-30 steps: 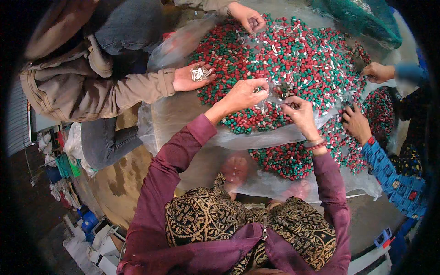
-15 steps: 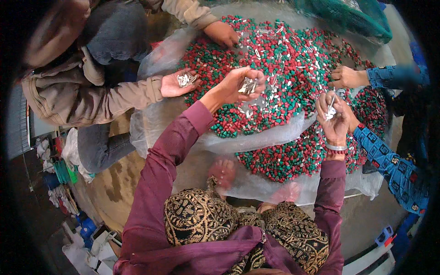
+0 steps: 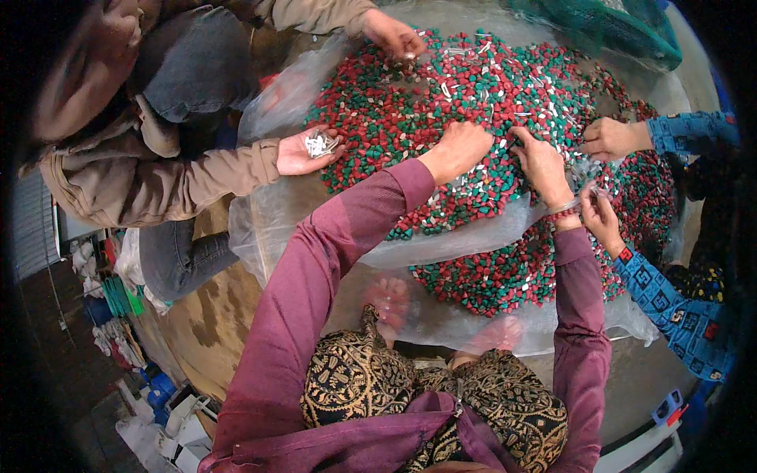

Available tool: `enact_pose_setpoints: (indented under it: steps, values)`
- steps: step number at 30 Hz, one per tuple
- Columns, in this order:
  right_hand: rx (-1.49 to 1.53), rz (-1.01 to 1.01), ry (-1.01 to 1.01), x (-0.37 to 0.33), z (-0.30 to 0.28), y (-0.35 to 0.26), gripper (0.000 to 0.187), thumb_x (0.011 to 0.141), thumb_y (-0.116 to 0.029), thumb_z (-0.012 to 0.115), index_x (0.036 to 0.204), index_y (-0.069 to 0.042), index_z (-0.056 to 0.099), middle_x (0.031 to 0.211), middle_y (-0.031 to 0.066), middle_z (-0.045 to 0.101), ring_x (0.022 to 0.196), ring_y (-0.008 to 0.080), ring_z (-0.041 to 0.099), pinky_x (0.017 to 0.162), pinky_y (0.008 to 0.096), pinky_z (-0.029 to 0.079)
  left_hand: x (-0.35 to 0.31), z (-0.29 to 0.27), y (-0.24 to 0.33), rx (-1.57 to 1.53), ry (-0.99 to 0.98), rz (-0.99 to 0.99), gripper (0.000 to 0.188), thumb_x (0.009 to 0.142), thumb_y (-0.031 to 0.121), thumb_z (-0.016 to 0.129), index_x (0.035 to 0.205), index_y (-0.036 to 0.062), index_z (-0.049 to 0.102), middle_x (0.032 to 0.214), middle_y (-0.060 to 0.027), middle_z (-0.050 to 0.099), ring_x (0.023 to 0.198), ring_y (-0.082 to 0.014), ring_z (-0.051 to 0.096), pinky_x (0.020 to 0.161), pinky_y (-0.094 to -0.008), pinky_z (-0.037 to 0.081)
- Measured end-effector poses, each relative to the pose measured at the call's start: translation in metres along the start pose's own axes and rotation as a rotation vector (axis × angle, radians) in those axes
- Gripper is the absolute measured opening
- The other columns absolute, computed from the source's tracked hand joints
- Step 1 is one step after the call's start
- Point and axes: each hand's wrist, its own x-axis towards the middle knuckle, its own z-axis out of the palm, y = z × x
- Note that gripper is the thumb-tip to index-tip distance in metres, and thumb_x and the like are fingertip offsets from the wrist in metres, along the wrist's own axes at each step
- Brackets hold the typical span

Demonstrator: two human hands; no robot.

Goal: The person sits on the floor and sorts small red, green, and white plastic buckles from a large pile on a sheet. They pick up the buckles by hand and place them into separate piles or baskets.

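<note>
A wide heap of small red and green cone-shaped pieces (image 3: 473, 201), mixed with white strips (image 3: 455, 51), lies on clear plastic sheeting. My left hand (image 3: 459, 151) is closed, back upward, over the middle of the heap; its fingers hide the white strips it holds. Just to its right, my right hand (image 3: 544, 165) points down with bent fingers at the heap's surface. What lies in its fingers is hidden. A bracelet (image 3: 561, 209) circles my right wrist.
At the left, a co-worker's open palm (image 3: 309, 150) holds white strips; their other hand (image 3: 394, 35) is above the far edge. From the right reach another person's hands (image 3: 615, 139) in blue sleeves. Green netting (image 3: 607, 27) lies at the far right. My bare feet (image 3: 386, 303) are at the near edge.
Both my hands showed white strips in their palms; now they are turned palm down. The left has moved right, the right has moved farther out and left. The co-worker's far hand has risen.
</note>
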Motion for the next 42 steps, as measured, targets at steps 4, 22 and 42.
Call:
enact_pose_setpoints:
  steps: [4, 22, 42]
  values:
    - [-0.286, -0.078, -0.058, -0.008, 0.022, 0.0, 0.02, 0.085, -0.008, 0.049, 0.105, -0.01, 0.052, 0.072, 0.0133, 0.063, 0.068, 0.0307, 0.066, 0.053, 0.0412, 0.052, -0.028, -0.003, -0.013, -0.15, -0.051, 0.039, 0.013, 0.073, 0.009, 0.056, 0.072, -0.0023, 0.064, 0.076, -0.0204, 0.065, 0.07, -0.0331, 0.066, 0.059, -0.0421, 0.052]
    - [0.854, 0.434, -0.101, -0.059, -0.027, -0.008, 0.018, 0.088, -0.017, 0.063, 0.096, -0.002, 0.067, 0.073, -0.0044, 0.059, 0.062, 0.0026, 0.047, 0.054, 0.0197, 0.038, -0.008, -0.045, 0.001, -1.641, -0.417, -0.169, 0.024, 0.089, 0.028, 0.062, 0.092, 0.0042, 0.063, 0.06, 0.007, 0.041, 0.049, -0.0016, 0.034, 0.039, -0.0191, 0.022]
    - [2.367, 0.12, 0.069, -0.057, -0.087, -0.008, 0.014, 0.092, -0.015, 0.052, 0.099, -0.004, 0.047, 0.061, 0.0002, 0.032, 0.048, 0.0078, 0.031, 0.038, 0.0178, 0.027, -0.027, 0.051, 0.017, -0.304, 0.004, 0.079, 0.022, 0.087, 0.018, 0.054, 0.105, 0.0076, 0.06, 0.084, -0.0174, 0.065, 0.07, -0.0341, 0.064, 0.06, -0.0427, 0.051]
